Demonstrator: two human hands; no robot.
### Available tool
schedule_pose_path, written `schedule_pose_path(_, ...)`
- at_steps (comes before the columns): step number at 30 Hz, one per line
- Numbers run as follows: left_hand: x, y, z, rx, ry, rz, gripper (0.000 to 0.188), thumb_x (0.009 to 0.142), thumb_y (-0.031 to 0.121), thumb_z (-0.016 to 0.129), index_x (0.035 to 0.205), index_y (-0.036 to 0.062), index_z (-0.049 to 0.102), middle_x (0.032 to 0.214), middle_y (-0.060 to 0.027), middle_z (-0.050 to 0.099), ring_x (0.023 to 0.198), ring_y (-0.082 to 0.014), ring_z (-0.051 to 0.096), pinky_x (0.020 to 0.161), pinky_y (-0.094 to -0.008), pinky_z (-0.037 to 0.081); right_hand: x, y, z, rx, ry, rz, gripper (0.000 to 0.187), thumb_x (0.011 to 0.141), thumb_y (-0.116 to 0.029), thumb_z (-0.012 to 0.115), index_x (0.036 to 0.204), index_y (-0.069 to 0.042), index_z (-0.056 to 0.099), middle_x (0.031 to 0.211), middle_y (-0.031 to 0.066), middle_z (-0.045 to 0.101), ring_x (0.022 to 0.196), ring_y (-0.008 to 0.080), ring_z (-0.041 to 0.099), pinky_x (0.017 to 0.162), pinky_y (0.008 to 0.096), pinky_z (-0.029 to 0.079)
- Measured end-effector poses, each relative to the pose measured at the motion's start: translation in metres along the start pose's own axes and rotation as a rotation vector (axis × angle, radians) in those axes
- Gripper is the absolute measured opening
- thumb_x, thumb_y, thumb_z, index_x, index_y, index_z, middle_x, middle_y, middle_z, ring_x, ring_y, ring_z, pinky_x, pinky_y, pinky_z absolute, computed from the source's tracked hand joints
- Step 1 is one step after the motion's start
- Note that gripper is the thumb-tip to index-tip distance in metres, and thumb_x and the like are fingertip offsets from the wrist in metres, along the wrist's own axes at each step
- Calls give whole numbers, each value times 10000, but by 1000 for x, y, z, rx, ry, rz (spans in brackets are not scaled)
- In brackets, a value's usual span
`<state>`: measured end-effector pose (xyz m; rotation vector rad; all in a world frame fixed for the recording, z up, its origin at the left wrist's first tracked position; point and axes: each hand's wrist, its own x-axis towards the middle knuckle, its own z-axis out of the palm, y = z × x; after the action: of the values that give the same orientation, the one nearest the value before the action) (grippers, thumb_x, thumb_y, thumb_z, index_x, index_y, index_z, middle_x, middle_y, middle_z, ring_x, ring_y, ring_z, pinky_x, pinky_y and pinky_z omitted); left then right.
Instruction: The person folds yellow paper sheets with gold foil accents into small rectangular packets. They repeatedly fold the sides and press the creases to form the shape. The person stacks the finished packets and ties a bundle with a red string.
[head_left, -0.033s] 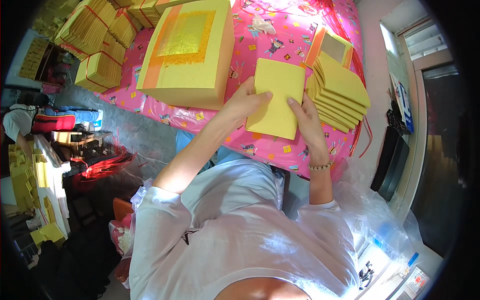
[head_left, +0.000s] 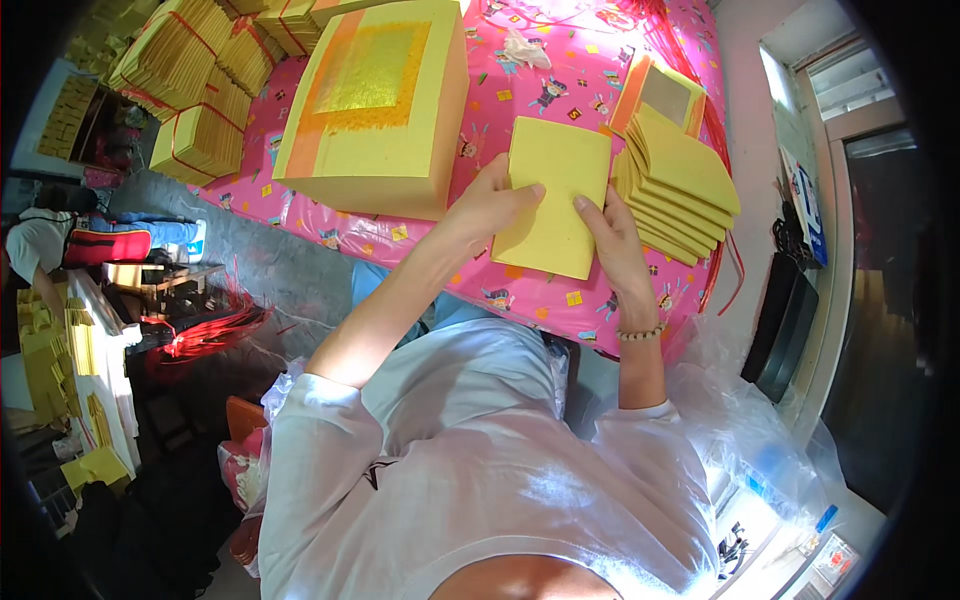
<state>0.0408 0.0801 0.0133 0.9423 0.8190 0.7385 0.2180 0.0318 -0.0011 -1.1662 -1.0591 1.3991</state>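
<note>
A folded piece of plain yellow paper (head_left: 553, 200) is held between my two hands, above the near edge of the pink table. My left hand (head_left: 495, 205) grips its left edge, thumb lying on top. On the right edge my right hand (head_left: 617, 238) pinches it, thumb on top and the fingers partly hidden. Just beyond that hand lies a fanned pile of folded yellow papers (head_left: 685, 195). Left of my hands stands a tall block of yellow paper (head_left: 440, 110), its top sheet bearing an orange stripe and a gold square (head_left: 370, 72).
Tied yellow paper bundles (head_left: 200, 130) are piled at the far left. A patterned pink cover (head_left: 400, 235) lies over the table. Red cords (head_left: 712, 110) run along its right side, near crumpled white tissue (head_left: 527, 48). Another person (head_left: 45, 245) is at a side table on the left.
</note>
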Motion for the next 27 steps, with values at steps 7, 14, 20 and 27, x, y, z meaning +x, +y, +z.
schedule_pose_path(7,-2,-37,0,380,176,532,319,895,37,524,1185,-20,406,1063,-134,590,992,-195,587,850,-323,474,-5,21,7,-144,127,-384,378,930,-88,535,1271,19,413,1155,92,553,1011,147,546,860,284,447)
schedule_pose_path(14,-13,-72,-2,470,286,694,252,904,76,532,1084,-23,387,843,-145,571,738,-218,617,645,-313,489,-20,33,-4,-480,-2,-341,380,912,-100,566,1248,2,421,1096,122,562,980,164,558,792,293,470)
schedule_pose_path(20,-6,-75,-5,430,274,626,261,919,87,508,1112,-18,368,878,-161,579,768,-227,619,670,-316,484,-16,26,-3,-411,6,-276,411,906,-77,569,1268,5,391,1119,116,554,1014,159,553,822,293,470)
schedule_pose_path(27,5,-25,0,152,111,334,373,906,52,515,1240,-14,361,1144,-136,553,1057,-186,560,866,-310,460,6,3,0,-88,-35,-189,432,911,-56,555,1291,22,367,1203,103,526,1085,143,525,911,278,439)
